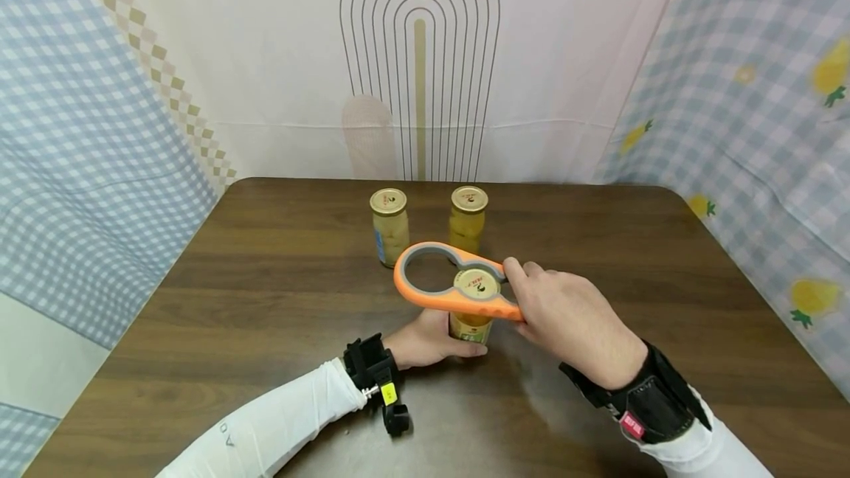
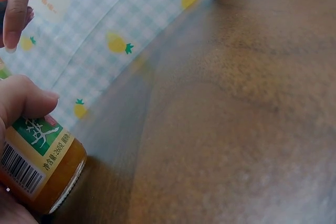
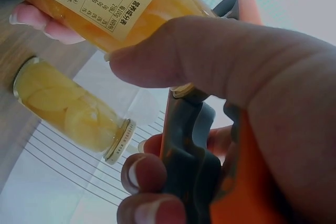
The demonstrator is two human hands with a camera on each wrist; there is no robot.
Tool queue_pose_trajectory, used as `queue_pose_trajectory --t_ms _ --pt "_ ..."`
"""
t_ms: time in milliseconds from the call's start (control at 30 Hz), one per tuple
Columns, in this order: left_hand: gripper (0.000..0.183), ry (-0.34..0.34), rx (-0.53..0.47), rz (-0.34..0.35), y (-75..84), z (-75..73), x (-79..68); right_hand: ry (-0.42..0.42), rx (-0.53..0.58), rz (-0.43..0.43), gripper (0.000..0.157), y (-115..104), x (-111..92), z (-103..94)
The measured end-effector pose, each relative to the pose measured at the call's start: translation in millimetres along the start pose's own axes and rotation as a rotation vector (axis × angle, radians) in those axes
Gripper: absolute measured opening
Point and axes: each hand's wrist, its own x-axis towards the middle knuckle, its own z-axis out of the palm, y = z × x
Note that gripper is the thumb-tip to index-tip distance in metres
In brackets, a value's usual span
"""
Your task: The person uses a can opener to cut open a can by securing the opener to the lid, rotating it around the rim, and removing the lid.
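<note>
A glass jar of orange-yellow fruit (image 1: 470, 330) stands upright on the table, its gold lid (image 1: 477, 284) facing up. Around its lower part my left hand (image 1: 423, 340) grips; in the left wrist view the thumb (image 2: 29, 97) lies over the green and yellow label. An orange and grey jar opener (image 1: 458, 305) surrounds the lid with its smaller opening, while the larger ring extends left. My right hand (image 1: 574, 319) holds the opener's handle end. From the right wrist view, its thumb (image 3: 157, 59) reaches across in front of the jar, and fingers curl on the opener's grey inner grip.
Behind the gripped jar stand two more lidded jars, one of pale fruit (image 1: 392, 233) at back left and one of yellow fruit (image 1: 467, 226) close behind the opener. Patterned cloths hang behind and beside the brown wooden table (image 1: 279, 301).
</note>
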Motion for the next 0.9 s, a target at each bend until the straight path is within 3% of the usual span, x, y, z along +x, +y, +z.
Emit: queue_pose_trajectory --t_ms 900 --pt "0.068 -0.001 0.015 -0.012 0.3 -0.9 0.6 -0.039 0.027 0.011 0.053 3.5 2.8 0.8"
